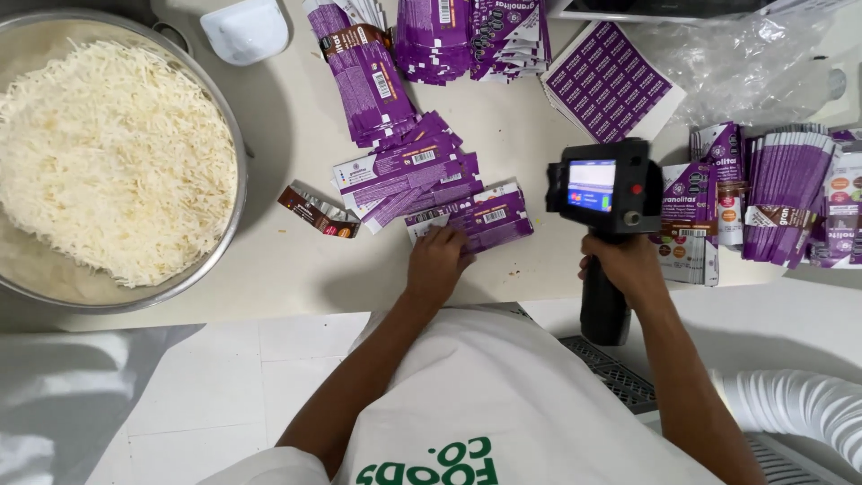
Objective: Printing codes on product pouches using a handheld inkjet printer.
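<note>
My left hand (437,261) lies flat on the white table, its fingers pressing the near edge of a flat purple carton (485,220) at the end of a fanned row of flattened purple cartons (409,171). My right hand (628,268) grips the black handle of a handheld printer gun (603,193), held upright just right of that carton. Its small lit screen faces me.
A large metal bowl (235,135) of shredded white food fills the left. More purple carton stacks (471,36) lie at the back and at the right (790,193). A purple label sheet (611,81), crumpled clear plastic (745,63) and a white cap (244,29) sit at the far edge.
</note>
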